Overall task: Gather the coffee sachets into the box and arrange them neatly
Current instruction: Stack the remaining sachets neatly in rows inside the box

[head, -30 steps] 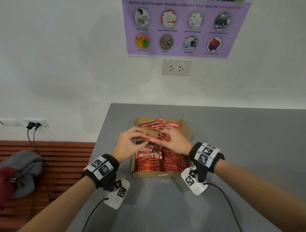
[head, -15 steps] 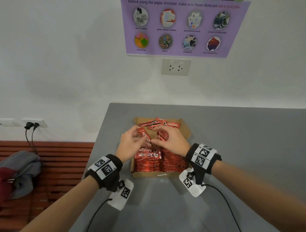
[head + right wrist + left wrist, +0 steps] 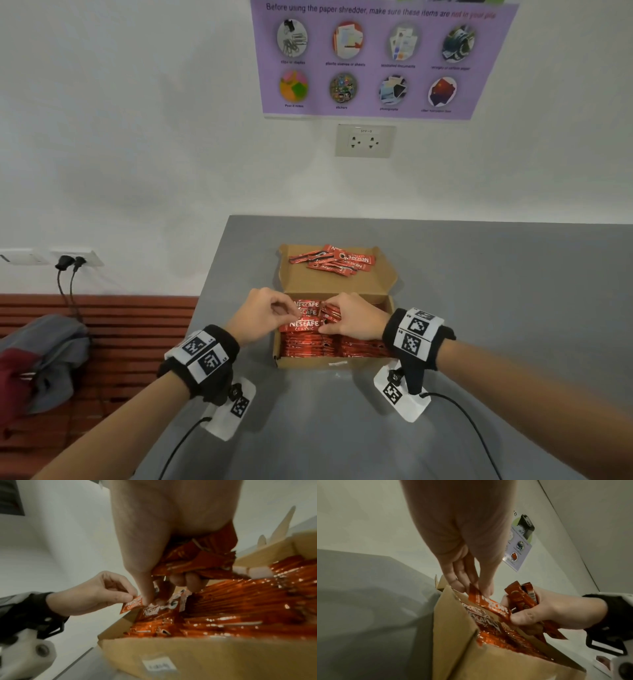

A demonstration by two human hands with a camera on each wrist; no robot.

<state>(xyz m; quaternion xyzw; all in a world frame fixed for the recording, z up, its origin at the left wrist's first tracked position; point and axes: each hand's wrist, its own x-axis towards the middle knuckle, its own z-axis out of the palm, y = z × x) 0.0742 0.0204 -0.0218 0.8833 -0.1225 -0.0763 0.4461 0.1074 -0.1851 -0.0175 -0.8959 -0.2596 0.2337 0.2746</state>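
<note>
Pinching one Nescafé sachet (image 3: 304,324) between your left hand (image 3: 262,317) fingers and right thumb, you hold it crosswise just above the packed rows in the cardboard box (image 3: 334,362); your right hand (image 3: 354,320) clamps a spare bundle (image 3: 197,558), so lower leftward.

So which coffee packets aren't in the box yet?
The loose pile of sachets lying on the open lid flap, at the far side. They lie crisscrossed, while the sachets in the box stand packed in tidy rows.
</note>
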